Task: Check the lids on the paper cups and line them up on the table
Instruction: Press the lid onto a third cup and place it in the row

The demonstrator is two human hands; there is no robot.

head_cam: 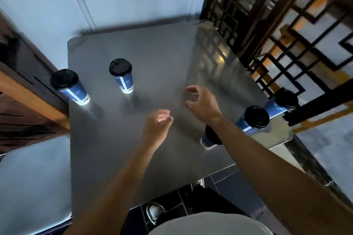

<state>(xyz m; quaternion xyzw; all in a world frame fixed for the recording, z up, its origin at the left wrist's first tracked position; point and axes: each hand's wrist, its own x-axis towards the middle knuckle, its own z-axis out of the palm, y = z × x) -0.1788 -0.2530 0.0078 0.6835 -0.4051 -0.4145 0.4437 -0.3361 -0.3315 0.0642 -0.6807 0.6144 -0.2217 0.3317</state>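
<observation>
Grey metal table (pixel 172 59), five blue paper cups with black plastic lids, two bare hands above it.
Left hand (pixel 157 123) and right hand (pixel 200 104): fingers loosely curled, spread, holding nothing. Two cups (pixel 122 74) (pixel 69 87) stand beyond left fingers; three (pixel 254 118) (pixel 282 102) (pixel 208 139) behind right fingers, beside the wrist.

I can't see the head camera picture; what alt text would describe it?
Two bare hands, left hand and right hand, hover open and empty over a grey table. Five blue paper cups with black lids stand on it: two at left, three at right, one partly hidden by the right forearm.
</observation>
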